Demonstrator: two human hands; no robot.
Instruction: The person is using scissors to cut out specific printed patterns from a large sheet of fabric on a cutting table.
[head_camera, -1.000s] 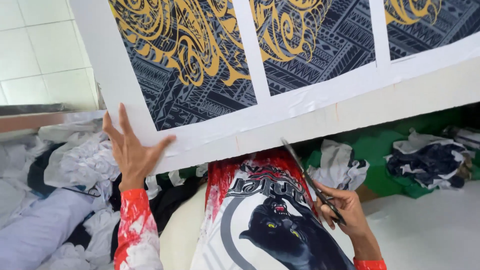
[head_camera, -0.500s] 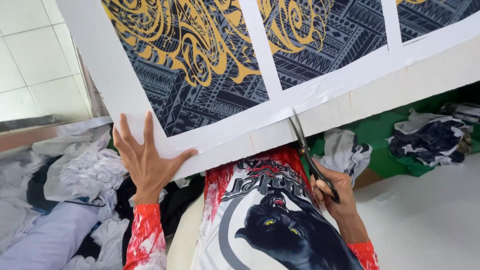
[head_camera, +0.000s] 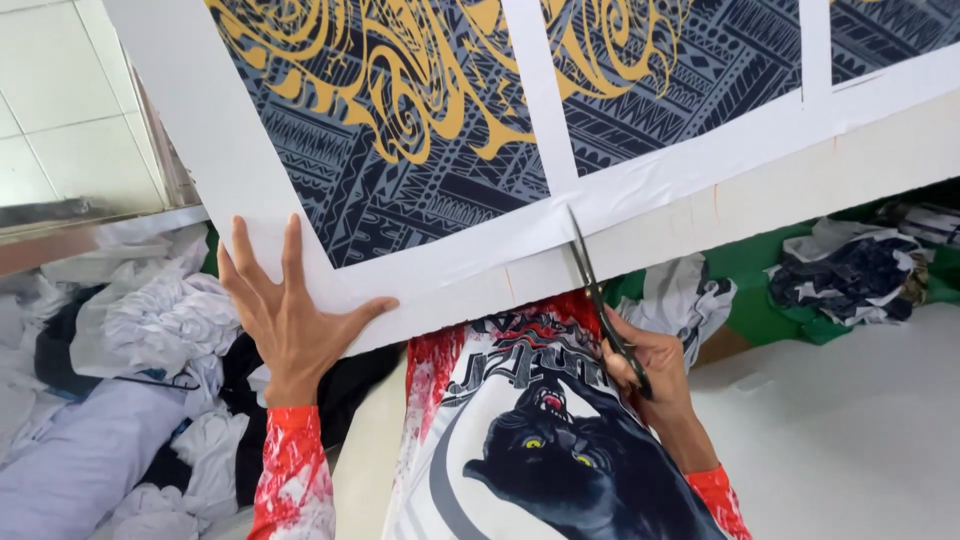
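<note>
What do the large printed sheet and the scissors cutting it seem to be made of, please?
The large white sheet printed with grey and gold patterns looks like thin matte paper, possibly transfer paper: it lies flat with slight wrinkles along its white margin. The dark scissors in the right hand appear to be metal; the handles are hidden. The left hand presses the sheet's edge.

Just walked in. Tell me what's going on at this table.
A person is cutting a large printed sheet, dark grey with gold swirls and white borders. The right hand holds scissors, their blades at the sheet's lower white margin below the white strip between two printed panels. The left hand lies flat, fingers spread, on the sheet's corner at the table edge. Crumpled paper scraps are heaped below.
</note>
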